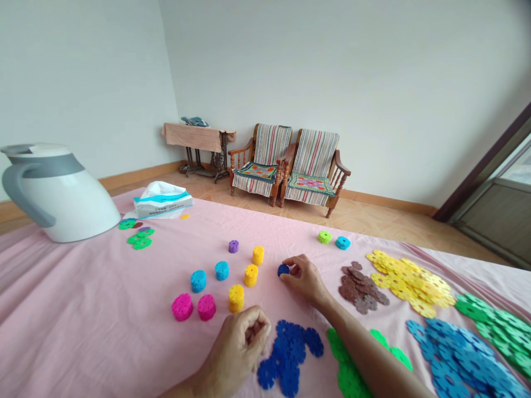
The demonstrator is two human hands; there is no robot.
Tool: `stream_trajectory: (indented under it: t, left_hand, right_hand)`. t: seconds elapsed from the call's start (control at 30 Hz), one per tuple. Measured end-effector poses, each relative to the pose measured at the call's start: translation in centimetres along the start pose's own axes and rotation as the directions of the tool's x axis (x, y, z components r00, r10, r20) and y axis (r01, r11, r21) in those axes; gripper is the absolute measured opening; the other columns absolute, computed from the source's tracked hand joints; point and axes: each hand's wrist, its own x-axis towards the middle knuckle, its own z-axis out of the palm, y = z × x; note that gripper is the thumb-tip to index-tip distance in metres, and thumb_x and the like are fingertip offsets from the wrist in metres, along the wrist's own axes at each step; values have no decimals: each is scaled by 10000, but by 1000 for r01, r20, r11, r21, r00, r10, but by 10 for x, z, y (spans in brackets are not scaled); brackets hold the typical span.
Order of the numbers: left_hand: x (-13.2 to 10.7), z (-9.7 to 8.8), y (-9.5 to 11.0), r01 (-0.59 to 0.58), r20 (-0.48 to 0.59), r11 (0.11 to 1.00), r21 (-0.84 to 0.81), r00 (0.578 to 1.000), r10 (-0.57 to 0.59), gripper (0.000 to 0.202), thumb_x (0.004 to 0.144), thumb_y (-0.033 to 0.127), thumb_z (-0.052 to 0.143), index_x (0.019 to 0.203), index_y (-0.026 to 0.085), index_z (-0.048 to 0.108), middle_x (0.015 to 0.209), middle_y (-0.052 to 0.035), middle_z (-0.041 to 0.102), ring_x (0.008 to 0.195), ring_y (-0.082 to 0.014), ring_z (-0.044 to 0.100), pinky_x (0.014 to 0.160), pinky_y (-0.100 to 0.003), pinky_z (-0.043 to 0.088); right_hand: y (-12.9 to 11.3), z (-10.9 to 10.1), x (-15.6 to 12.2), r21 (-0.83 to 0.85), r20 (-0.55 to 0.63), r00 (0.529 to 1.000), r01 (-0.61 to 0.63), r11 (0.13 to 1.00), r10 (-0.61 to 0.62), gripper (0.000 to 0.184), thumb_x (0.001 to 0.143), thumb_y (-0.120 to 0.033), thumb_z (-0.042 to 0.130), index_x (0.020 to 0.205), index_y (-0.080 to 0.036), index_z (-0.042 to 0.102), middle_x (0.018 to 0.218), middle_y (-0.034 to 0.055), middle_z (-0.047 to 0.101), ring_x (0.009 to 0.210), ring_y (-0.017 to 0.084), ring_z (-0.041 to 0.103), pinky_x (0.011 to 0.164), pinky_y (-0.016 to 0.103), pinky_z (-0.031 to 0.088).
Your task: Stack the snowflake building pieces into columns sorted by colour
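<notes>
Seemingly light, stiff and easy to topple, the blue stack point(283, 270) stood on the tabletop point(83, 309) pinched by its sides in the right hand point(305, 279), while the left hand point(243, 340) lay clenched nearby, just left of loose blue discs point(290, 348).

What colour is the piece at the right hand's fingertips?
The piece is dark blue; head view.

Head view only: faces forward, down across pink table point(83, 331) (right hand point(305, 279) close below), far wall point(332, 66) beyond.
</notes>
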Motion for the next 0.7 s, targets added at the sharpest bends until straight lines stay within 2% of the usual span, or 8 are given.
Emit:
stream_trajectory:
  t: [0.27,0.37,0.47,0.57,0.7]
  left_hand:
    - [-1,1,-5,-25,-1,999,36,1000,25,271,862,385,480,691,175,475,536,40,482,456,-78,441,439,-165,340]
    - [-1,0,-5,-23,-2,999,43,1000,23,269,866,382,474,695,174,475,542,40,483,457,-78,443,444,-167,345]
    - [-1,1,-4,-25,0,999,42,1000,25,272,869,381,462,692,174,470,540,40,478,450,-77,442,444,-169,349]
    - [0,1,-3,-31,10,999,35,999,30,275,869,382,454,689,175,459,526,43,470,433,-75,436,435,-171,348]
    - [0,1,-4,-13,26,999,30,1000,12,280,868,400,452,703,174,452,531,45,461,423,-72,434,416,-165,338]
  right_hand:
    - [0,-5,-3,52,-12,999,31,998,-30,266,681,-208,631,945,-190,649,868,26,559,664,111,561,628,255,479]
    - [-2,-18,-5,77,-46,998,37,996,-33,227,737,-242,586,946,-172,641,907,45,578,655,112,575,610,262,473]
    - [-5,-37,-13,58,-45,997,60,997,-58,183,770,-248,553,909,-167,640,851,42,601,656,124,570,591,264,460]
    - [-9,-57,-28,28,20,996,80,996,-81,146,794,-239,528,865,-176,639,763,27,614,650,131,561,590,265,450]
    - [-20,-76,-56,-45,181,976,132,990,-122,112,781,-188,545,844,-190,638,796,23,623,713,139,564,655,278,441]
